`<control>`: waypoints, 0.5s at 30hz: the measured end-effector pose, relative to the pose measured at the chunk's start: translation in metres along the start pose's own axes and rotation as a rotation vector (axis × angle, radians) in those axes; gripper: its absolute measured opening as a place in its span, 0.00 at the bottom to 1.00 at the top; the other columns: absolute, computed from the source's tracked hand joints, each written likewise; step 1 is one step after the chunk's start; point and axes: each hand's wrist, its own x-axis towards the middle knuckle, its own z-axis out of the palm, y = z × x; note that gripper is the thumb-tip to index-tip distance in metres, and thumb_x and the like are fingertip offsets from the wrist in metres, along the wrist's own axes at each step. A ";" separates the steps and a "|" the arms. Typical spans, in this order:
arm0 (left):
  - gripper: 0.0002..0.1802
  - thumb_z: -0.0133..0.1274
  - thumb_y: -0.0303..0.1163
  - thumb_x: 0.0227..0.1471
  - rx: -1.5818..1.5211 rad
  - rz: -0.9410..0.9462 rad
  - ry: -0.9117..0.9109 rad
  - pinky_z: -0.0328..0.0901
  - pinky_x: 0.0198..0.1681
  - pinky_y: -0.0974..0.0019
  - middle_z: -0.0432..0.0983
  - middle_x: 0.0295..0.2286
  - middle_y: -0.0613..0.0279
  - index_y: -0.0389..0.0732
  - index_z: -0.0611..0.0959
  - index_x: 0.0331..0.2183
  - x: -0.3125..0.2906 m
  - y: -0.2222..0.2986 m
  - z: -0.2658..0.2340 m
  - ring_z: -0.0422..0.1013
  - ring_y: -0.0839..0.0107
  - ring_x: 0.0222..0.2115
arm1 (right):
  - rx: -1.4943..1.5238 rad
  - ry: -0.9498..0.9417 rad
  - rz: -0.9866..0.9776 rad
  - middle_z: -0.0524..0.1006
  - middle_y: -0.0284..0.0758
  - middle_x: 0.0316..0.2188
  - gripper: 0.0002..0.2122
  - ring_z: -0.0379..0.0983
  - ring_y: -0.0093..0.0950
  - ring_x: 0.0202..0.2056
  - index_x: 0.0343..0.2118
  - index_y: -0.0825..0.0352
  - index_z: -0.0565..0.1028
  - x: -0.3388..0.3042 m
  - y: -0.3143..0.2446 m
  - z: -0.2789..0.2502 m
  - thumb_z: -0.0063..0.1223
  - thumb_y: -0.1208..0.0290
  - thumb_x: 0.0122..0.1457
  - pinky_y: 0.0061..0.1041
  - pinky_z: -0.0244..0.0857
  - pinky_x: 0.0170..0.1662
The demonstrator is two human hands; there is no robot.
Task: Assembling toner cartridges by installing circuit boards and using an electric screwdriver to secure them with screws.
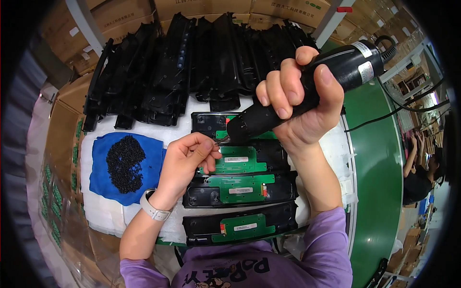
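Note:
My right hand (307, 96) is wrapped round a black electric screwdriver (345, 67), tilted so its nose points down and left. The bit (222, 140) reaches the fingertips of my left hand (191, 156), which pinch together at its tip. Whatever small thing they hold there is hidden. Below both hands lie several black plastic panels (206, 198) in a column, each with a green circuit board (245, 181) bearing a white label. Left of them, small black screws (126, 163) are heaped on a blue cloth (99, 175).
Many black plastic housings (165, 72) stand packed along the far side of the white padded surface (319, 230). To the right runs a green tabletop (372, 192), with a black cable (396, 111) crossing it. Cardboard boxes (120, 21) rise behind. Another person (420, 177) works far right.

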 end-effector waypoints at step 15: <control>0.05 0.54 0.23 0.50 0.040 0.085 0.009 0.64 0.25 0.78 0.76 0.25 0.59 0.33 0.78 0.32 0.001 -0.006 -0.001 0.68 0.81 0.20 | -0.174 0.067 0.073 0.63 0.27 0.13 0.10 0.58 0.20 0.13 0.36 0.63 0.66 -0.006 0.008 0.005 0.40 0.62 0.58 0.25 0.58 0.25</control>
